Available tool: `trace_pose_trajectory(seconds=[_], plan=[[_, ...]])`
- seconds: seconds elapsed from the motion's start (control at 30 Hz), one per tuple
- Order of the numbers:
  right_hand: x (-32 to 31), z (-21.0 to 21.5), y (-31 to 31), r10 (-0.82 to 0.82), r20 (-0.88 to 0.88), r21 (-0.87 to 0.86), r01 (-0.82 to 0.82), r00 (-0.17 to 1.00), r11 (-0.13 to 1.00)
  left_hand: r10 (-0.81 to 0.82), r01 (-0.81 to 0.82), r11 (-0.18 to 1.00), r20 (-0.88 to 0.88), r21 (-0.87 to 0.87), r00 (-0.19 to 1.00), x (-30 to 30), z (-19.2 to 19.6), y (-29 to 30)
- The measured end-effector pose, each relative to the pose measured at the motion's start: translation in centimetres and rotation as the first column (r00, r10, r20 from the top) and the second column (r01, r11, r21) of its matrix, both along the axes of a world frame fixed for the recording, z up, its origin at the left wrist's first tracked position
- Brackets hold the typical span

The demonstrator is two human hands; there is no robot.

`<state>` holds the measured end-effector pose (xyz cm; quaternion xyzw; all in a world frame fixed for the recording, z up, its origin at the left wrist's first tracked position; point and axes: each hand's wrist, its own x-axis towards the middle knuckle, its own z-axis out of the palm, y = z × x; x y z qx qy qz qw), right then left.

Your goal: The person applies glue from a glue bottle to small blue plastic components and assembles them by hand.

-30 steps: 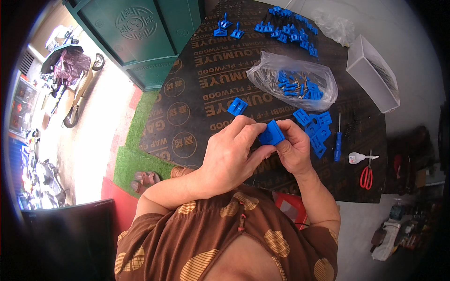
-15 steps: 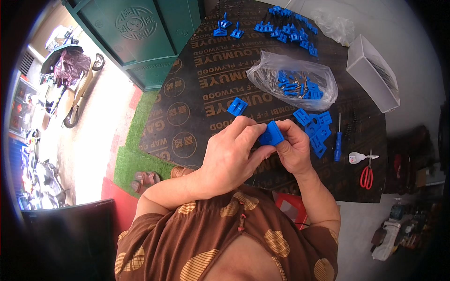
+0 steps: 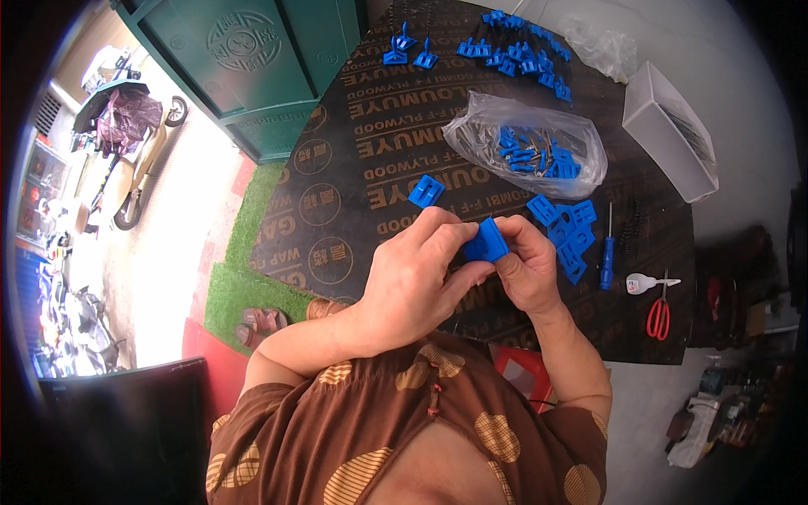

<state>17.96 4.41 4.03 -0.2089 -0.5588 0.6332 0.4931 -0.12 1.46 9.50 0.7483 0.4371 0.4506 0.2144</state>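
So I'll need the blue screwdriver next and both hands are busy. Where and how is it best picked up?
Take the blue screwdriver by its blue handle, the thicker lower part, coming straight down from above. It lies flat on the black board just right of the pile of blue plastic parts, thin shaft pointing away, so pinch across the handle.

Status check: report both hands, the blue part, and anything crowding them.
Left hand and right hand both pinching one small blue plastic clip above the black plywood tabletop. Loose pile of blue plastic clips and blue-handled screwdriver just right; nothing blocking.
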Motion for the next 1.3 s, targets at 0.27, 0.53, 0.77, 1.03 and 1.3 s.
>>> trace_pose_trajectory(seconds=[0.27, 0.53, 0.77, 1.03, 1.3], plan=[[0.16, -0.14, 0.13, 0.011, -0.009, -0.012, -0.011, 1.0, 1.0, 0.0, 0.0, 1.0, 0.008, -0.009, 1.0, -0.08, -0.1, 0.28], [0.06, -0.1, -0.04, 0.005, 0.007, -0.01, -0.005, 1.0, 1.0, -0.009, 0.009, 1.0, 0.015, -0.014, 1.0, -0.29, -0.22, 0.19], [0.02, -0.01, -0.03, -0.001, 0.006, -0.005, 0.001, 1.0, 1.0, -0.025, 0.026, 0.999, 0.022, -0.027, 0.999, -0.32, -0.22, 0.36], [0.37, 0.74, -0.16, 0.036, 0.136, -0.036, -0.031, 0.99, 0.999, -0.001, 0.001, 1.0, -0.027, -0.018, 1.0, -0.45, -0.22, 0.49], [0.54, 0.21, -0.01, 0.048, 0.086, -0.118, -0.037, 0.995, 0.992, 0.014, -0.008, 1.0, -0.216, 0.028, 0.976, -0.49, 0.0, 0.65]])
